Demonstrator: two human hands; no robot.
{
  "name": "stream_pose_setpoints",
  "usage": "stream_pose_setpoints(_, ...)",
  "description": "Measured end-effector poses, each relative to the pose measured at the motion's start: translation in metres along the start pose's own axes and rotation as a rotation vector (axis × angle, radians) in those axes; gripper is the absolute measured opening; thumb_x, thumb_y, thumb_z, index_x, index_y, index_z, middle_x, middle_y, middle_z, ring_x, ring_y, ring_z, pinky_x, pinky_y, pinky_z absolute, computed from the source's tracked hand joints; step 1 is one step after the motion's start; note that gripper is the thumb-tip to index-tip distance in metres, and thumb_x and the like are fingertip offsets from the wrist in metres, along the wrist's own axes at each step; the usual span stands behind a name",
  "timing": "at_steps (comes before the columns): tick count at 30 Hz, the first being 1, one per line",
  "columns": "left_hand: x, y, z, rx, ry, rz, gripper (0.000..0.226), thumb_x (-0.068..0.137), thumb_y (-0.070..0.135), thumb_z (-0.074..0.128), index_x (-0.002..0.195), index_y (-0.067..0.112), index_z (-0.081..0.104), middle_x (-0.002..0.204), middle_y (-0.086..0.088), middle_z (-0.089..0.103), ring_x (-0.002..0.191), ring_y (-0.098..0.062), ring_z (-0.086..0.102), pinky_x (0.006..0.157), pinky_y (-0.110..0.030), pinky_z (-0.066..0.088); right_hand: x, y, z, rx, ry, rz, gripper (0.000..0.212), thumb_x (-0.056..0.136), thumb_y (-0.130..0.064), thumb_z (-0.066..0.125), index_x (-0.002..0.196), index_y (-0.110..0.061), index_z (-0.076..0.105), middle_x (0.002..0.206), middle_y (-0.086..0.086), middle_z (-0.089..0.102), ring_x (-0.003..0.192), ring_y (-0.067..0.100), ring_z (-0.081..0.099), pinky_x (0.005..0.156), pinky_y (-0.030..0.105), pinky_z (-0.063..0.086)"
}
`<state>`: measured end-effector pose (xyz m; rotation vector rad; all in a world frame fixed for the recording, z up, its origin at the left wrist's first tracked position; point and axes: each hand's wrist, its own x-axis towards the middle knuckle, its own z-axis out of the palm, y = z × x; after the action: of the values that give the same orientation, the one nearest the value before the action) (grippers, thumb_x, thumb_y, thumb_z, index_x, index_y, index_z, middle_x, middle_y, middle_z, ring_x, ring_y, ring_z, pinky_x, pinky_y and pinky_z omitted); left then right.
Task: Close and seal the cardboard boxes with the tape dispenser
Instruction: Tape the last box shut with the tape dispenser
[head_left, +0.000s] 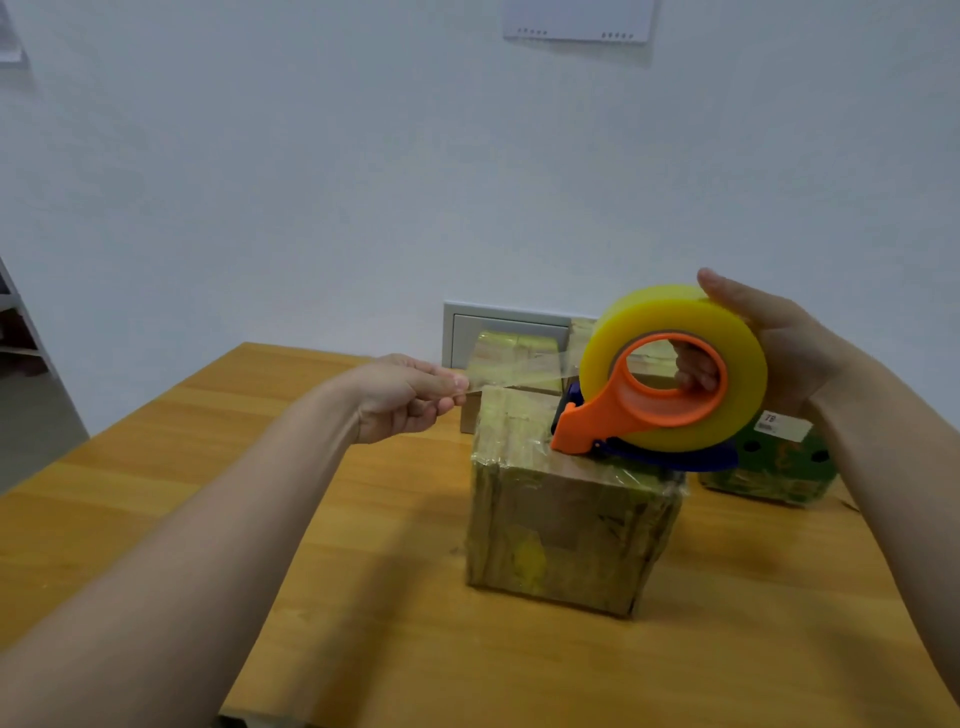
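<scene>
A cardboard box (566, 525), its flaps down and heavily wrapped in clear tape, stands on the wooden table (363, 597). Just above its top right, my right hand (769, 343) grips the tape dispenser (670, 384), an orange and blue frame carrying a thick yellow roll; my fingers curl through its centre hole. My left hand (405, 395) pinches the free end of the clear tape strip (519, 376), which stretches taut from the roll leftward over the box top.
A second taped box (511, 358) sits behind the first, near the wall. A green printed box with a white label (774, 462) lies at the right, partly behind the dispenser. A shelf edge (21, 332) shows at far left.
</scene>
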<state>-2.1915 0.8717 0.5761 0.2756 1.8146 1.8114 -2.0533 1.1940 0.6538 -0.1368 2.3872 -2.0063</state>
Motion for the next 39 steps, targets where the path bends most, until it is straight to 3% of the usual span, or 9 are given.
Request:
stream_pose_setpoints(4, 0.005, -0.015, -0.003, -0.058, -0.017, -0.03, 0.002, 0.093, 0.004, 0.071, 0.095, 0.004, 0.073, 0.079, -0.006, 0.071, 0.057, -0.005, 0.061, 0.05, -0.015, 0.052, 0.009, -0.016, 0.01, 0.019, 0.026, 0.027, 0.052, 0.084, -0.054, 0.062, 0.059, -0.008, 0.062, 0.053, 0.01, 0.051, 0.05, 0.025, 0.046, 0.064, 0.041, 0.04)
stream_pose_setpoints(7, 0.01, -0.026, -0.004, -0.126, -0.029, -0.033, 0.001, 0.093, 0.005, 0.071, 0.094, 0.005, 0.072, 0.079, -0.006, 0.07, 0.056, -0.004, 0.06, 0.05, -0.015, 0.052, 0.013, -0.026, 0.014, 0.038, -0.032, 0.046, 0.047, 0.083, -0.043, 0.05, 0.06, -0.003, 0.06, 0.056, 0.016, 0.049, 0.051, 0.029, 0.043, 0.066, 0.042, 0.041)
stream_pose_setpoints(12, 0.014, -0.04, -0.006, -0.171, -0.081, -0.059, 0.004, 0.078, 0.01, 0.078, 0.074, 0.009, 0.08, 0.078, -0.006, 0.067, 0.057, -0.003, 0.056, 0.05, -0.014, 0.051, 0.018, -0.029, 0.015, -0.027, -0.021, 0.06, 0.049, 0.09, -0.044, 0.051, 0.064, -0.003, 0.058, 0.058, 0.014, 0.047, 0.053, 0.028, 0.045, 0.067, 0.043, 0.044)
stream_pose_setpoints(25, 0.022, -0.066, 0.007, -0.325, -0.182, -0.116, 0.034, 0.08, 0.013, 0.075, 0.112, 0.004, 0.067, 0.074, 0.0, 0.066, 0.06, -0.004, 0.058, 0.056, -0.014, 0.052, 0.025, -0.026, 0.015, -0.109, 0.031, 0.11, 0.055, 0.085, -0.055, 0.06, 0.062, -0.005, 0.061, 0.054, 0.01, 0.047, 0.051, 0.025, 0.042, 0.067, 0.04, 0.044)
stream_pose_setpoints(28, 0.025, -0.073, 0.01, -0.297, -0.198, -0.077, 0.065, 0.08, 0.019, 0.081, 0.137, -0.003, 0.058, 0.098, -0.011, 0.067, 0.078, -0.013, 0.059, 0.074, -0.022, 0.053, 0.026, -0.025, 0.015, -0.106, 0.027, 0.109, 0.055, 0.086, -0.055, 0.059, 0.057, -0.008, 0.061, 0.054, 0.01, 0.046, 0.049, 0.024, 0.042, 0.067, 0.041, 0.044)
stream_pose_setpoints(29, 0.024, -0.073, 0.012, -0.294, -0.195, -0.057, 0.06, 0.085, 0.019, 0.077, 0.138, -0.002, 0.057, 0.106, -0.014, 0.067, 0.083, -0.016, 0.061, 0.078, -0.025, 0.053, 0.026, -0.025, 0.016, -0.103, 0.029, 0.108, 0.055, 0.087, -0.054, 0.059, 0.056, -0.009, 0.061, 0.054, 0.01, 0.045, 0.049, 0.024, 0.042, 0.067, 0.04, 0.043)
stream_pose_setpoints(32, 0.016, -0.066, 0.02, 0.011, -0.089, 0.008, 0.026, 0.104, 0.015, 0.056, 0.13, 0.014, 0.056, 0.105, -0.016, 0.068, 0.076, -0.021, 0.066, 0.075, -0.034, 0.056, 0.028, -0.024, 0.018, -0.095, 0.033, 0.102, 0.055, 0.086, -0.054, 0.059, 0.054, -0.01, 0.061, 0.054, 0.009, 0.044, 0.046, 0.022, 0.041, 0.065, 0.039, 0.042)
stream_pose_setpoints(36, 0.005, -0.055, 0.033, 0.686, 0.009, 0.032, 0.045, 0.101, 0.015, 0.052, 0.141, 0.027, 0.038, 0.102, -0.012, 0.075, 0.078, -0.021, 0.071, 0.074, -0.034, 0.056, 0.029, -0.025, 0.02, -0.099, 0.042, 0.098, 0.055, 0.087, -0.054, 0.059, 0.054, -0.01, 0.062, 0.052, 0.009, 0.045, 0.045, 0.022, 0.042, 0.064, 0.038, 0.042)
stream_pose_setpoints(39, 0.012, -0.037, 0.034, 0.639, 0.295, 0.315, 0.049, 0.094, -0.003, 0.046, 0.137, 0.021, 0.048, 0.112, -0.006, 0.067, 0.092, -0.02, 0.064, 0.078, -0.035, 0.052, 0.027, -0.024, 0.019, -0.106, 0.039, 0.095, 0.055, 0.088, -0.053, 0.058, 0.055, -0.009, 0.061, 0.053, 0.01, 0.046, 0.046, 0.023, 0.042, 0.065, 0.039, 0.043)
